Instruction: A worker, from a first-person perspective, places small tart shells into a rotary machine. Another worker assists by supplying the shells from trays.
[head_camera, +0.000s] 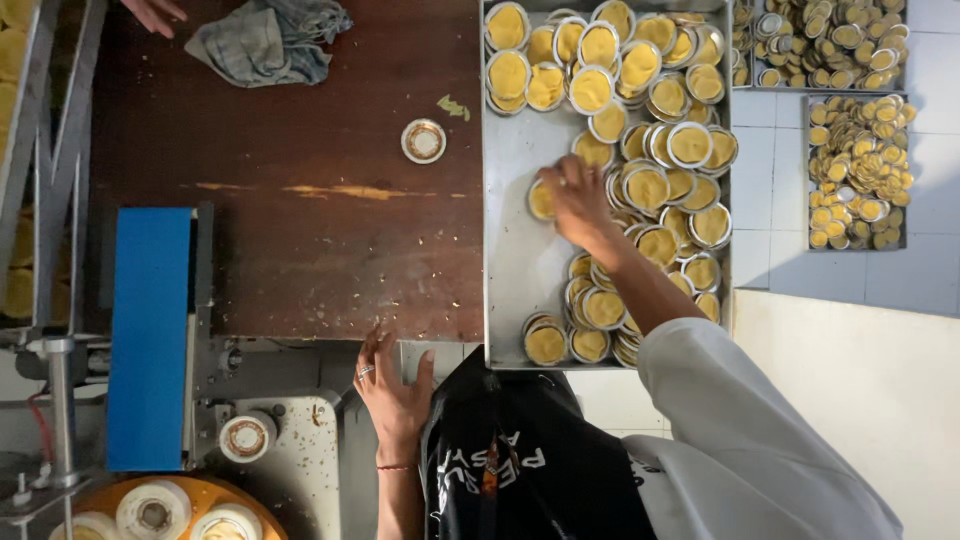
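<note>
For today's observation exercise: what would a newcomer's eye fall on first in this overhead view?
A long grey metal tray heaped with round yellow-filled tins fills the centre right, the right hand reaching among them. The left hand rests open at the dark wooden table edge, beside a blue panel.

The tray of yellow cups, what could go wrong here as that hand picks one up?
1. The right hand reaches one cup beside a loose, overlapping pile; a brush could make neighbours slide or tip.
2. The sleeve hangs over the tray's near end, close to cups there, and might drag them.
3. The left hand rests at the table edge, off the tray, so nothing steadies it.
</note>
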